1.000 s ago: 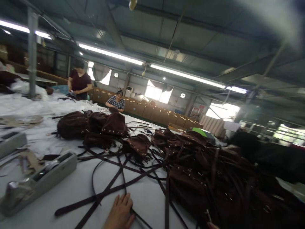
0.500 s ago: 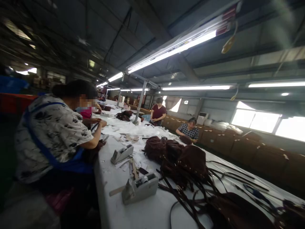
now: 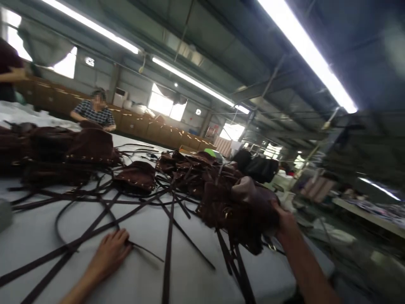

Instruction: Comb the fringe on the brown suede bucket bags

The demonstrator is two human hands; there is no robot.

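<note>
My left hand (image 3: 113, 248) rests low over the white table, its fingers curled down on a thin dark strap (image 3: 147, 252). The end of that strap sticks out to the right of the hand. On the right, my right hand (image 3: 286, 221) grips the side of a dark brown bag (image 3: 243, 207) with metal eyelets. Its fingertips are partly hidden behind the bag. Long straps hang from the bag down the table's near side. Just beyond the left hand, a smaller brown bag (image 3: 136, 176) with a row of metal eyelets lies among crossing straps.
More brown bags (image 3: 91, 147) are heaped at the left and a further pile (image 3: 190, 169) in the middle of the white table (image 3: 142, 278). A person in a checked shirt (image 3: 95, 112) sits across the table. Cartons (image 3: 152, 131) line the wall behind.
The view has swung to the right, so the tape dispensers and the nearby co-worker have mostly left the picture. Both my hands have come into view, the right one holding a brown bag.
</note>
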